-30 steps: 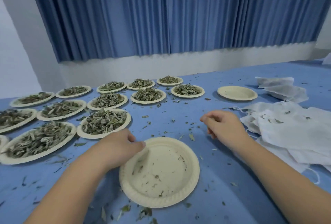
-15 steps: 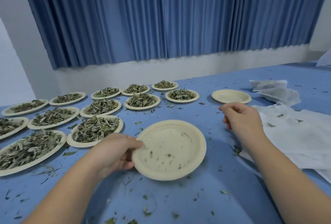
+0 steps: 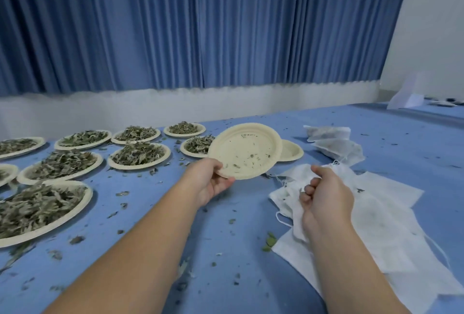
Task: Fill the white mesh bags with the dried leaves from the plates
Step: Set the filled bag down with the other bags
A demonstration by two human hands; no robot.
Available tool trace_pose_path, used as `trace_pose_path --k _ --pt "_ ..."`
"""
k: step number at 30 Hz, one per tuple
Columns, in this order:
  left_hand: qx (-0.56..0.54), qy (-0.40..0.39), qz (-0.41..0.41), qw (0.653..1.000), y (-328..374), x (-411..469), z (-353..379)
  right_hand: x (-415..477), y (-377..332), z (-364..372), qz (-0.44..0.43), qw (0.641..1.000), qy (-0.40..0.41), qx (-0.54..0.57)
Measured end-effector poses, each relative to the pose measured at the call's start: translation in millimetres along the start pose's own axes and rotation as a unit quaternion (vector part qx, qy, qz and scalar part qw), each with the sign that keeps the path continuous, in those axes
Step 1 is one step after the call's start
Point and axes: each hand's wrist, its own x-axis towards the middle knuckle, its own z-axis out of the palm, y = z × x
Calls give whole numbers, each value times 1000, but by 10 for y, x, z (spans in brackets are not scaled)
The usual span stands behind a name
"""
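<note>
Dried leaves [image 3: 139, 154] sit heaped on paper plates [image 3: 85, 200] set in rows across the left half of the bench [image 3: 226, 225], from near left to the far middle. The bench is covered in blue cloth and littered all over with leaf crumbs [image 3: 123, 193].

My left hand [image 3: 209, 180] grips the near rim of an almost bare plate [image 3: 244, 150], thumb on top, holding it tilted with its face toward me and only a few flecks inside. Just behind it, partly hidden, a second bare plate [image 3: 292, 151] lies flat.

My right hand [image 3: 326, 195] is curled, pinching the bunched edge of the top bag [image 3: 296, 188] of the white mesh bags [image 3: 384, 213], which lie in a loose overlapping pile at near right, drawstrings trailing. The two hands are apart, each clamped on its own thing. Farther right, two stuffed bags [image 3: 339, 149] show dark contents through the mesh.

Beyond the bench a pleated blue curtain [image 3: 200, 24] fills the back of the room above a pale strip of wall [image 3: 175, 105]; a plain pale wall [image 3: 426, 37] closes the right side.
</note>
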Motion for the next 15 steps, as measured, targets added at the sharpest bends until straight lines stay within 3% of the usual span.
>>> trace_pose_path --k 9,15 --pt "-60 -41 -6 997 -48 699 630 103 77 90 8 1000 -9 -22" --pt "42 -77 -44 995 -175 838 768 119 109 135 4 999 -13 -33"
